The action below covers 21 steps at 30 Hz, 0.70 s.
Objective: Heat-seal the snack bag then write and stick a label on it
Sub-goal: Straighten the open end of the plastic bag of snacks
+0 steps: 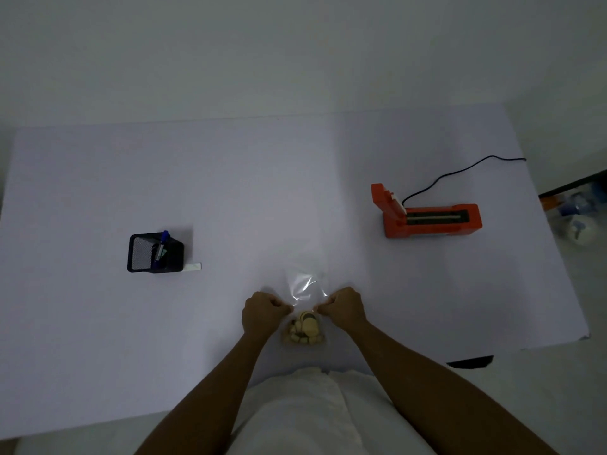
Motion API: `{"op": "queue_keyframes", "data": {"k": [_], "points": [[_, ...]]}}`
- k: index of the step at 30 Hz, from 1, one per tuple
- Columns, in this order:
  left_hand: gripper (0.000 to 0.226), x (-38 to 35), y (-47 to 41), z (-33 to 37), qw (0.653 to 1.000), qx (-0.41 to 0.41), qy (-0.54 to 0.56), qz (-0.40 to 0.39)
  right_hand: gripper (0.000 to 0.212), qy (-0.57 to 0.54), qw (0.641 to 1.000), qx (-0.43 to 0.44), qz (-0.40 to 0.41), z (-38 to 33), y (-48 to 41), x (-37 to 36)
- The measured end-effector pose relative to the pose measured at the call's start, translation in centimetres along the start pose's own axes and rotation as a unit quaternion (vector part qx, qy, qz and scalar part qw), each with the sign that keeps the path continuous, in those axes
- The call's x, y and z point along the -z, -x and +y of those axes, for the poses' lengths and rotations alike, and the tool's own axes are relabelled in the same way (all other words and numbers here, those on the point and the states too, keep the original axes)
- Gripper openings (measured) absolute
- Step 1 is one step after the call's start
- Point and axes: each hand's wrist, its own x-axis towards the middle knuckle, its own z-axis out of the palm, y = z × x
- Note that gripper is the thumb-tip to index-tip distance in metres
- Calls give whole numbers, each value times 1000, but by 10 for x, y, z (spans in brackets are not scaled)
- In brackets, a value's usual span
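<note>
A clear snack bag (303, 285) lies on the white table near its front edge, with pale round snacks (304, 327) bunched at its near end. My left hand (261, 311) pinches the bag's left side and my right hand (345, 307) pinches its right side, just above the snacks. The orange heat sealer (427, 215) stands at the right, its lid raised and its sealing strip showing. A blue pen (161, 247) stands in a black mesh holder (154, 252) at the left. A small white label strip (193, 266) lies beside the holder.
The sealer's black cord (460, 172) runs back toward the table's right edge. Bottles and other clutter (578, 215) sit off the table at the far right. The white table top (230, 192) spreads wide between holder and sealer.
</note>
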Motion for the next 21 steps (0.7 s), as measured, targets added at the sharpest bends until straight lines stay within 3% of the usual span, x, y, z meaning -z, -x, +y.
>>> {"op": "queue_keyframes", "data": {"k": [6,13,16,21], "points": [[30,-1,-1,6,1000,-4,-19,1,46,36,999,-36,-1,-2,-2,-1],[41,1,4,8,1000,10,-20,20,70,60,997,-43,-6,4,-7,-2],[40,-1,9,10,999,14,-15,35,52,63,998,-22,2,7,-1,3],[38,-6,7,9,999,15,-12,41,44,46,998,35,-2,13,-4,6]]}}
